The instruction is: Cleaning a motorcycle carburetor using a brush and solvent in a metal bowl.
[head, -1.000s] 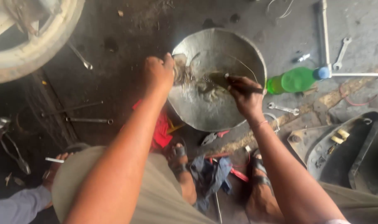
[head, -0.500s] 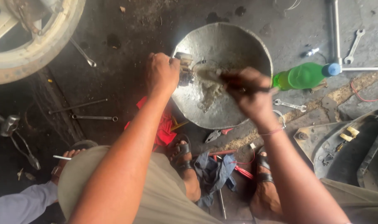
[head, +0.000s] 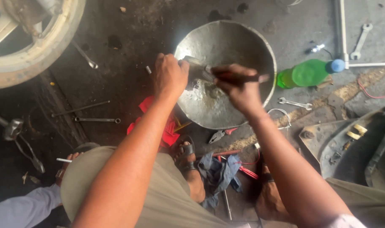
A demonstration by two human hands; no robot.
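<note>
Left hand: fingers curled tight around a small metal part, holding it over the near side of the metal basin.
Right hand: closed round the dark handle of a brush-like tool, tip against the part.
Where the part sits: between both hands, above the dirty liquid in the basin.
Doing it well: probably short strokes, part kept low so drips land in the basin.
Nearby: green bottle just right of the basin, spanner and pliers on the floor.
</note>
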